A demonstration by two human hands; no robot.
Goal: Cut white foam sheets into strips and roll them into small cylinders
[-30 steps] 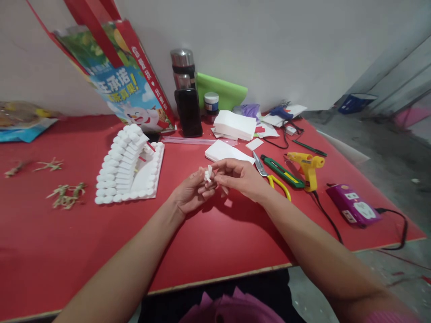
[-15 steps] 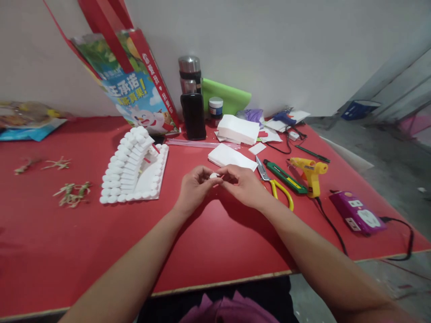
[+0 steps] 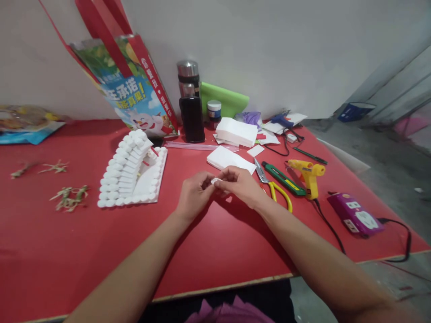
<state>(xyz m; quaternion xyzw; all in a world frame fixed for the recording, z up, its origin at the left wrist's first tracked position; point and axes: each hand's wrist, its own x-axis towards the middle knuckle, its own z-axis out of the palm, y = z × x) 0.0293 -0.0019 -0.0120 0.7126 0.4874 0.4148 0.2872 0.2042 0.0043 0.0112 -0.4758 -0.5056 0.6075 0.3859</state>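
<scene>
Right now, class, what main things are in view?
table: one, red, foreground
bag: one, multicoloured, back
flask: one, silver-black, back
phone: one, black, back
sheet: one, green, back
model: one, white, left
twine figures: several, tan, left
paper stacks: two, white, middle
scissors: one, yellow-handled, right
cutter: one, green, right
glue gun: one, yellow, right
socket: one, purple, right
piece: one, white, between hands
left hand: one, bare, middle
right hand: one, bare, middle

a jagged-edged purple top (image 3: 232,311) is worn with dark bottoms (image 3: 272,299), forearms (image 3: 138,258) bare.

Smooth, faintly glossy red tabletop (image 3: 215,251); matt white piece (image 3: 216,180), possibly paper; shiny metal flask cap (image 3: 187,68).
</scene>
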